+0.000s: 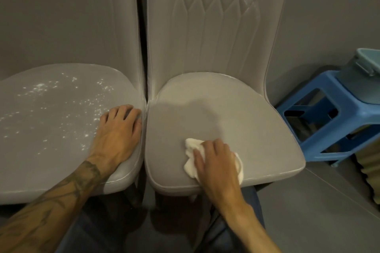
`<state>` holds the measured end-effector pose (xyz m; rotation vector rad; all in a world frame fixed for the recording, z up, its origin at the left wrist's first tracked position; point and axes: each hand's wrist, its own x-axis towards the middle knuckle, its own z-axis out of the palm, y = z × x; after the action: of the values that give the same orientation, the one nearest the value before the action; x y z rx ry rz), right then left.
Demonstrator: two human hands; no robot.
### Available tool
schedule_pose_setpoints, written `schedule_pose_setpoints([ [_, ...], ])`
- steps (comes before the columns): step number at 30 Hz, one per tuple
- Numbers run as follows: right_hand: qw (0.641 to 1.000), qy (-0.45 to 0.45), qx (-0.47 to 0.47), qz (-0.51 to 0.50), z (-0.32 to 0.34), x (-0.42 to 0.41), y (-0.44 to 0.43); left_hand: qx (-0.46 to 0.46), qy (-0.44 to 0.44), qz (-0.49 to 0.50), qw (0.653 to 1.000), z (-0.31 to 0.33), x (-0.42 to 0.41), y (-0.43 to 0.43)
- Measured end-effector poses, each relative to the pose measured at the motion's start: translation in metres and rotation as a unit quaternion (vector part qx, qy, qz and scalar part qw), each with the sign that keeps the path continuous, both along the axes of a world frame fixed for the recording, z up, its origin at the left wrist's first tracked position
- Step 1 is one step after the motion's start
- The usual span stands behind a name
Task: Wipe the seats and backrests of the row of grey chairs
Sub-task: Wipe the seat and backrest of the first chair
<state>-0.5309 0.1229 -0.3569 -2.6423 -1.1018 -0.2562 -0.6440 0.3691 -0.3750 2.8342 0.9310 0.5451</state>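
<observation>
Two grey chairs stand side by side. The left chair's seat (51, 121) is speckled with white powder. The right chair's seat (236, 109) looks plain grey, with a darker patch near its middle. My right hand (216, 162) presses a crumpled white cloth (192, 148) flat onto the front of the right seat, fingers spread over it. My left hand (117, 131) rests on the right edge of the left seat, fingers slightly bent over the rim. White smears show on the upper right of both backrests: the left backrest (67, 18) and the right backrest (209, 26).
A blue plastic stool (320, 129) stands right of the right chair, with a grey-blue lidded container (362, 80) on top. A grey wall rises behind the chairs. Dark tiled floor (312, 211) lies at the lower right. Some ribbed tan item (370, 172) sits beside the stool.
</observation>
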Motion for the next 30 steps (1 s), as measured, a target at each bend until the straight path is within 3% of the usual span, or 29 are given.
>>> schedule_pose_setpoints([
  [3, 0.999, -0.016, -0.007, -0.037, -0.002, -0.011, 0.009, -0.002, 0.003, 0.0, 1.0, 0.002, -0.001, -0.002],
  [7, 0.999, 0.01, 0.028, 0.043, -0.008, -0.05, 0.047, -0.008, 0.023, -0.001, 1.0, 0.006, 0.0, -0.003],
  [10, 0.996, 0.023, 0.04, 0.077, -0.007, -0.034, 0.032, -0.014, 0.033, -0.001, 0.999, 0.008, -0.001, -0.004],
  [13, 0.999, 0.024, -0.021, 0.009, -0.004, 0.013, -0.012, -0.024, 0.04, 0.001, 0.999, 0.011, -0.001, -0.005],
  [17, 0.993, 0.041, 0.026, -0.103, 0.0, 0.028, -0.028, -0.026, 0.036, 0.002, 0.999, 0.015, -0.001, -0.009],
  [21, 1.0, 0.001, 0.023, -0.01, -0.005, -0.008, 0.002, -0.033, 0.041, 0.004, 0.999, 0.016, 0.001, -0.01],
  [24, 0.999, 0.01, 0.026, 0.015, -0.008, 0.027, -0.022, -0.029, 0.04, 0.005, 0.999, 0.015, 0.0, -0.008],
  [30, 0.985, 0.048, 0.065, -0.154, -0.002, 0.14, -0.112, -0.02, 0.048, 0.013, 0.999, 0.016, -0.001, -0.008],
])
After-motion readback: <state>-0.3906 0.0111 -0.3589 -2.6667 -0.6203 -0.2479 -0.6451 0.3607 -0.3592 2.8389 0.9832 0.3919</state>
